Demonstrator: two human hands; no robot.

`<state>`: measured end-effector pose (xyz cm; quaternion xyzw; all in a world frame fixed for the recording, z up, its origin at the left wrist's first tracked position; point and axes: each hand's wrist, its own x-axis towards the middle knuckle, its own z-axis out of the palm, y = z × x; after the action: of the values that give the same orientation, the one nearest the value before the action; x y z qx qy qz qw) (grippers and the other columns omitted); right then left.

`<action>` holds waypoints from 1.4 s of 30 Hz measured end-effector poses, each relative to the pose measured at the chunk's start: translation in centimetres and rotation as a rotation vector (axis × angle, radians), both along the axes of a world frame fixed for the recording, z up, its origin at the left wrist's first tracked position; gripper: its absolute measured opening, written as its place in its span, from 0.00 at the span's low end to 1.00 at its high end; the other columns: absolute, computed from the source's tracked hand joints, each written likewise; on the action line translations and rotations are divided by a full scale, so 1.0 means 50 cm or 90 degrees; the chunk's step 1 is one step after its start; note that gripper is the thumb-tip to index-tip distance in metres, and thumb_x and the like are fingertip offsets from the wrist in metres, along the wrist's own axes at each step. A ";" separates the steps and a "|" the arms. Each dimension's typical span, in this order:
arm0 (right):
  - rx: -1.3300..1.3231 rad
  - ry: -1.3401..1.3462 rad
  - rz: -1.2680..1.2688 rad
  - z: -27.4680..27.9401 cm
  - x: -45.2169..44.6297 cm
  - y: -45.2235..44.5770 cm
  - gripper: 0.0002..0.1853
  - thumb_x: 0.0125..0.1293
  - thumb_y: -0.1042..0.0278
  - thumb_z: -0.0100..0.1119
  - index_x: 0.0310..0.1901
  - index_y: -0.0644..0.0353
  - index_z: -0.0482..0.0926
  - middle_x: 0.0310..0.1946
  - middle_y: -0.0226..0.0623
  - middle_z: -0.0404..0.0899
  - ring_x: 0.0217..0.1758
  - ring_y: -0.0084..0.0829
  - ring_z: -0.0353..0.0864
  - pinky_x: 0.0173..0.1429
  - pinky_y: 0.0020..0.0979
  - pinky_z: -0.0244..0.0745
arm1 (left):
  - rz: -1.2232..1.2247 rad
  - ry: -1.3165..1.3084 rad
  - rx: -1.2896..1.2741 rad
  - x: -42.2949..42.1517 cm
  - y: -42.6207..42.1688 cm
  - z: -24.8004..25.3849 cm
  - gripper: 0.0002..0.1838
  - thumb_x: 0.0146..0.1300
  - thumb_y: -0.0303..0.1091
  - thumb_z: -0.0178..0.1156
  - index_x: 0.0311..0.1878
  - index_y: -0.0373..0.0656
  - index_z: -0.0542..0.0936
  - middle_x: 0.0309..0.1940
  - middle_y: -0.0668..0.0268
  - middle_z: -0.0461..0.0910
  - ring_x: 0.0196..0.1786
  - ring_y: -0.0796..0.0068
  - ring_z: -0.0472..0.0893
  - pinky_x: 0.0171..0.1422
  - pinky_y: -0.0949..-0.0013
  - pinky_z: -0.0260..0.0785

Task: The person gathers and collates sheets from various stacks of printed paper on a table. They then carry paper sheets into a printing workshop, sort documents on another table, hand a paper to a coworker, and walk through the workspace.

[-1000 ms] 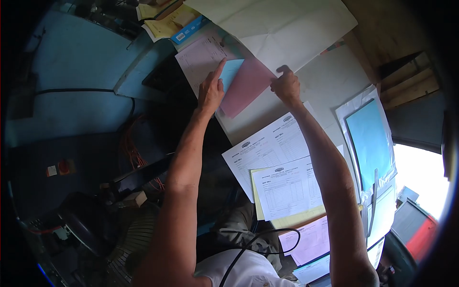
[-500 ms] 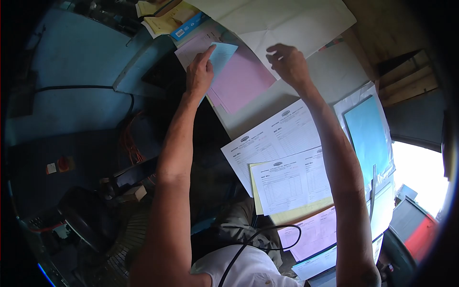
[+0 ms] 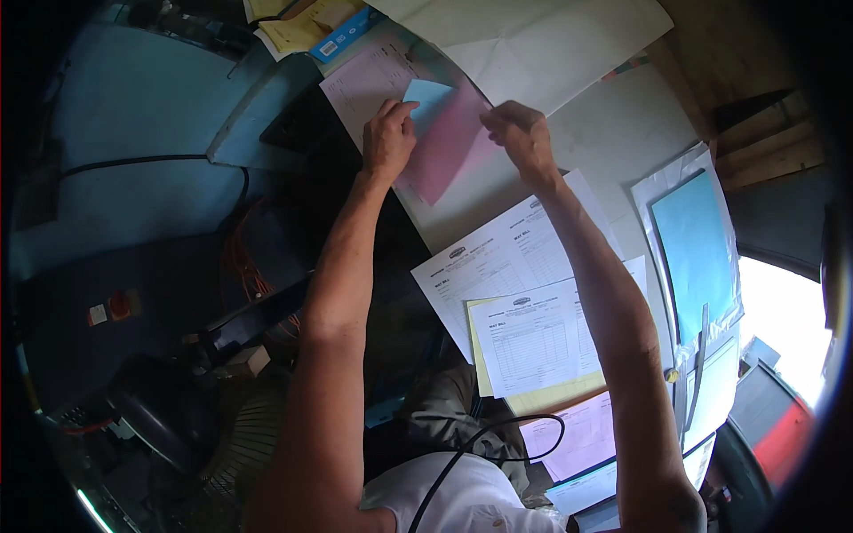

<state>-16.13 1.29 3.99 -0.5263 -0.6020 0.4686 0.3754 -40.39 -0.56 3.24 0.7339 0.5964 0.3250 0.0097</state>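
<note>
My left hand is closed, thumb and fingers pinched at the edge of a small light-blue sheet. My right hand is closed too, its fingertips at the upper right corner of a pink sheet, which is blurred and lifted at a tilt. Under these sheets lies a pale pink printed form. Beyond my right hand spreads a large off-white sheet.
Printed white waybill forms overlap near my body, with pink forms below. At right lies a blue pad in clear plastic. A black cable loops over my lap. Yellow papers sit at the far left.
My left hand has moved right with its fingers drawn in at the blue sheet. My right hand has come down and closed on the pink sheet, which has lifted.
</note>
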 end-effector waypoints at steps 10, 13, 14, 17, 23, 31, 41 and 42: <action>-0.204 0.096 -0.059 0.179 0.074 -0.023 0.07 0.62 0.73 0.59 0.33 0.70 0.78 0.32 0.47 0.84 0.37 0.38 0.86 0.48 0.34 0.82 | 0.039 0.113 0.162 -0.023 0.053 0.115 0.14 0.57 0.17 0.59 0.45 0.41 0.85 0.39 0.58 0.82 0.38 0.53 0.84 0.39 0.58 0.77; -0.132 0.284 -0.100 0.238 0.132 -0.064 0.08 0.63 0.72 0.58 0.34 0.71 0.78 0.31 0.47 0.83 0.37 0.38 0.86 0.47 0.35 0.82 | -0.015 0.133 0.137 0.006 0.044 0.109 0.14 0.58 0.17 0.58 0.45 0.40 0.84 0.41 0.58 0.82 0.40 0.53 0.84 0.42 0.58 0.77; -0.129 0.294 -0.144 0.252 0.159 -0.088 0.09 0.62 0.71 0.58 0.34 0.71 0.78 0.32 0.46 0.82 0.35 0.37 0.86 0.46 0.35 0.83 | -0.019 0.130 0.139 0.018 0.040 0.102 0.14 0.58 0.17 0.58 0.45 0.40 0.84 0.41 0.58 0.82 0.40 0.53 0.84 0.42 0.58 0.77; -0.082 0.251 -0.236 0.262 0.272 -0.177 0.10 0.62 0.70 0.62 0.36 0.70 0.76 0.30 0.47 0.82 0.33 0.33 0.85 0.42 0.29 0.84 | -0.043 0.140 0.012 0.067 0.028 0.064 0.14 0.59 0.22 0.61 0.48 0.41 0.84 0.41 0.57 0.81 0.42 0.52 0.83 0.48 0.57 0.77; -0.150 0.234 -0.414 0.317 0.456 -0.482 0.23 0.62 0.73 0.63 0.59 0.65 0.73 0.31 0.38 0.83 0.32 0.27 0.84 0.43 0.30 0.83 | -0.253 0.125 -0.340 0.133 0.015 -0.036 0.24 0.58 0.38 0.70 0.59 0.48 0.82 0.62 0.49 0.73 0.64 0.48 0.74 0.66 0.54 0.69; -0.126 0.458 -0.759 0.389 0.538 -0.939 0.17 0.65 0.76 0.63 0.55 0.67 0.75 0.32 0.35 0.82 0.34 0.25 0.85 0.44 0.28 0.86 | -0.487 0.167 -0.434 0.489 -0.184 0.263 0.61 0.41 0.40 0.81 0.79 0.65 0.54 0.79 0.59 0.48 0.79 0.51 0.53 0.81 0.48 0.54; 0.057 0.870 -1.074 0.421 0.584 -1.342 0.16 0.65 0.81 0.58 0.53 0.71 0.71 0.44 0.43 0.77 0.43 0.27 0.83 0.54 0.25 0.84 | -1.023 -0.010 -0.063 0.841 -0.879 0.193 0.65 0.33 0.50 0.83 0.77 0.71 0.56 0.78 0.51 0.39 0.80 0.45 0.46 0.73 0.23 0.44; 0.074 0.888 -1.080 0.403 0.584 -1.384 0.16 0.65 0.81 0.58 0.53 0.71 0.71 0.44 0.43 0.77 0.43 0.27 0.83 0.54 0.25 0.84 | -0.998 -0.044 -0.032 0.854 -0.929 0.168 0.60 0.38 0.48 0.82 0.76 0.70 0.57 0.77 0.52 0.42 0.80 0.46 0.48 0.72 0.22 0.46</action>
<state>13.06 -67.92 24.14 -0.3700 0.2783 0.2237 0.8577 2.29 -47.01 11.66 0.9298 -0.0888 0.2325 0.2713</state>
